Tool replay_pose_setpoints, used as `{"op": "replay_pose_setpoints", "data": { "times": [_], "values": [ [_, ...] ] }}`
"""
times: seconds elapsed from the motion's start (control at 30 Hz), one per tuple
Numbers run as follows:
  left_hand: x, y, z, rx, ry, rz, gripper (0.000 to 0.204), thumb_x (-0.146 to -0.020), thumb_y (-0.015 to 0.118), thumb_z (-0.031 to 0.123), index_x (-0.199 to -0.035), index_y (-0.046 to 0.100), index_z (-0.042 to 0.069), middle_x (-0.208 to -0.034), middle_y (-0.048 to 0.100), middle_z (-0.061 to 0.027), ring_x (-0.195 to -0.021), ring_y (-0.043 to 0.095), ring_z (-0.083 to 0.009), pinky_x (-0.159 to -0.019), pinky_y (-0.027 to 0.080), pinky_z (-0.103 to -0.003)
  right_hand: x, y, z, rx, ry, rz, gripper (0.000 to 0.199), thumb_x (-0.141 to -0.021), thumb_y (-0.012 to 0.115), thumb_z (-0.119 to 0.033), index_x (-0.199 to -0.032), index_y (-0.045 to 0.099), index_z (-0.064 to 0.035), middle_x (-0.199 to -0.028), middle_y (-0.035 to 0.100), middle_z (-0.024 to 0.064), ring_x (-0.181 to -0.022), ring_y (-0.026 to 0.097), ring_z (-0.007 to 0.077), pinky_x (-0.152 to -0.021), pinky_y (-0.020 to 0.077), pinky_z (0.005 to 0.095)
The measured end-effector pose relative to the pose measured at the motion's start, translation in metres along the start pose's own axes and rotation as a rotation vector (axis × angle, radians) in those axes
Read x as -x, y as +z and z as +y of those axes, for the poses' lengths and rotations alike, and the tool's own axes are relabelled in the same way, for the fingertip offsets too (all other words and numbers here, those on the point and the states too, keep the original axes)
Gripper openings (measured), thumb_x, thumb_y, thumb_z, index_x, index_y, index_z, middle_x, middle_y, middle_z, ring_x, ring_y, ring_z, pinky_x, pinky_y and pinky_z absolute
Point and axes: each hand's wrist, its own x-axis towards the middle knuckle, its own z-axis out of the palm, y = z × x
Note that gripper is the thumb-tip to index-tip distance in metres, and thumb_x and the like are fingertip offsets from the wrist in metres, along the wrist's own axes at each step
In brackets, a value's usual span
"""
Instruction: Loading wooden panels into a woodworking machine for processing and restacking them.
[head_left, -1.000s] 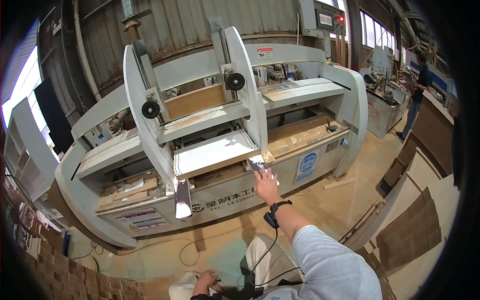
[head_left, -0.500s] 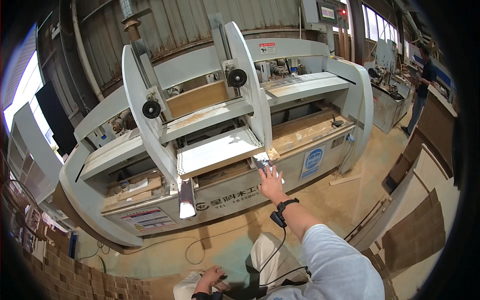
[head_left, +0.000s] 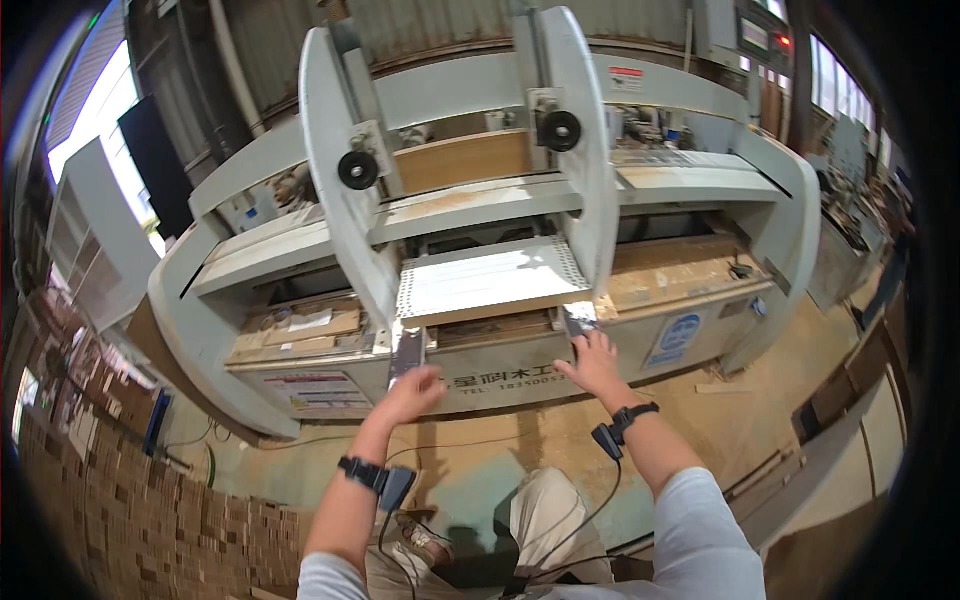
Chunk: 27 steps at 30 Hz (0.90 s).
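Observation:
My right hand [head_left: 597, 362] rests with fingers apart at the outer end of the right dark support arm [head_left: 578, 318], holding nothing. Beside the end of the left dark support arm [head_left: 408, 350] is my left hand [head_left: 415, 393], blurred by motion, so its fingers are hard to read. Between the machine's two tall upright plates lies a white panel [head_left: 485, 275] with rows of small holes along its left and right edges. The panel's near edge is brown and sits just behind the two support arms. Neither hand touches the panel.
The large grey woodworking machine [head_left: 690, 180] fills the view ahead, with black handwheels [head_left: 358, 171] on its uprights. Stacked brown wood pieces [head_left: 150, 490] stand at the lower left. Boards [head_left: 850, 420] lean at the right. Cables trail over the floor.
My left hand has risen from near my lap to the left support arm. My right hand stays by the right support arm. The view has shifted, and the machine appears further right.

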Motion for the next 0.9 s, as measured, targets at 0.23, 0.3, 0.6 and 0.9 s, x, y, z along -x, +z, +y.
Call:
{"op": "replay_pose_setpoints", "data": {
  "times": [0.23, 0.3, 0.6, 0.9],
  "values": [
    [-0.11, -0.038, -0.083, 0.055, -0.165, 0.502, 0.049, -0.081, 0.06, 0.032, -0.116, 0.051, -0.001, -0.109, 0.057, -0.0216, -0.102, 0.055, -0.0313, -0.089, 0.042, -0.037, -0.001, -0.003, -0.014, 0.036, -0.047, -0.041, 0.065, -0.079, 0.056, -0.048, -0.128, 0.039, -0.0097, -0.139, 0.028, 0.0164, -0.132, 0.019, 0.0343, -0.102, 0.0195, 0.0575],
    [-0.132, -0.035, -0.086, -0.06, -0.149, 0.555, 0.051, -0.083, 0.059, 0.033, -0.119, 0.049, -0.001, -0.117, 0.05, -0.0243, -0.11, 0.048, -0.0365, -0.094, 0.038, -0.04, -0.002, 0.0, -0.01, 0.047, -0.038, -0.053, 0.065, -0.079, 0.056, -0.048, -0.129, 0.039, -0.0102, -0.139, 0.028, 0.0163, -0.132, 0.019, 0.0342, -0.102, 0.0193, 0.0575],
    [-0.186, -0.023, -0.111, 0.109, -0.099, 0.619, 0.05, -0.086, 0.054, 0.028, -0.126, 0.042, 0.0, -0.12, 0.049, -0.0233, -0.112, 0.047, -0.0342, -0.094, 0.036, -0.037, -0.005, 0.0, -0.011, 0.106, -0.034, -0.061, 0.066, -0.078, 0.057, -0.049, -0.13, 0.037, -0.0125, -0.139, 0.028, 0.0157, -0.132, 0.018, 0.0331, -0.102, 0.0196, 0.057],
    [-0.177, -0.021, -0.125, 0.481, -0.119, 0.597, 0.056, -0.089, 0.049, 0.031, -0.134, 0.032, 0.004, -0.13, 0.043, -0.0206, -0.121, 0.041, -0.0311, -0.099, 0.032, -0.034, -0.009, 0.002, -0.017, 0.131, -0.066, -0.038, 0.066, -0.077, 0.059, -0.047, -0.13, 0.038, -0.0134, -0.138, 0.03, 0.0149, -0.131, 0.02, 0.0328, -0.101, 0.0216, 0.056]
  ]
}}
